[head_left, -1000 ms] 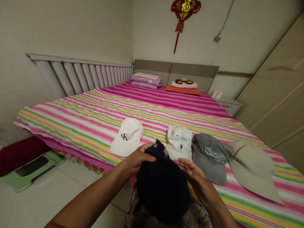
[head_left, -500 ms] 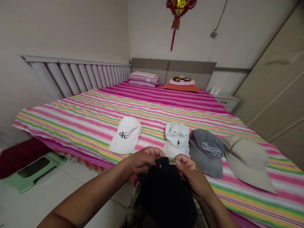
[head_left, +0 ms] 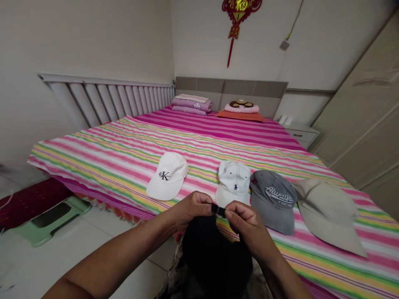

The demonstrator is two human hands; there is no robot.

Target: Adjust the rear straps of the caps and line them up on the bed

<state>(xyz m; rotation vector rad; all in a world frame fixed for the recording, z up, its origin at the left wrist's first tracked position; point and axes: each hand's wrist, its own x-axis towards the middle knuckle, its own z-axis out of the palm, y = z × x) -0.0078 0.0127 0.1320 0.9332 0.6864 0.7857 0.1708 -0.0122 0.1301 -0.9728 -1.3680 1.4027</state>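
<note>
A black cap (head_left: 216, 257) hangs over my lap, its rear strap uppermost. My left hand (head_left: 195, 209) pinches the strap's left part by the dark buckle (head_left: 218, 210). On the other side, my right hand (head_left: 246, 218) pinches the strap's right end. Just beyond my hands on the bed lie a white cap with black letters (head_left: 168, 176) at left and a pale cap with a small dark emblem (head_left: 233, 182). To the right of those are a grey cap with white lettering (head_left: 274, 199) and a beige cap (head_left: 332, 214).
The striped bedspread (head_left: 102, 151) covers the bed before me. Folded purple bedding (head_left: 191, 106) and a pink-and-orange stack (head_left: 241, 111) sit by the headboard (head_left: 254, 93). A green stool (head_left: 52, 220) stands on the floor at left; a white nightstand (head_left: 301, 135) is at far right.
The strap has turned so that its dark buckle faces up, where a light metallic piece showed before. An opening below the strap now shows the bedspread. The view has shifted slightly left.
</note>
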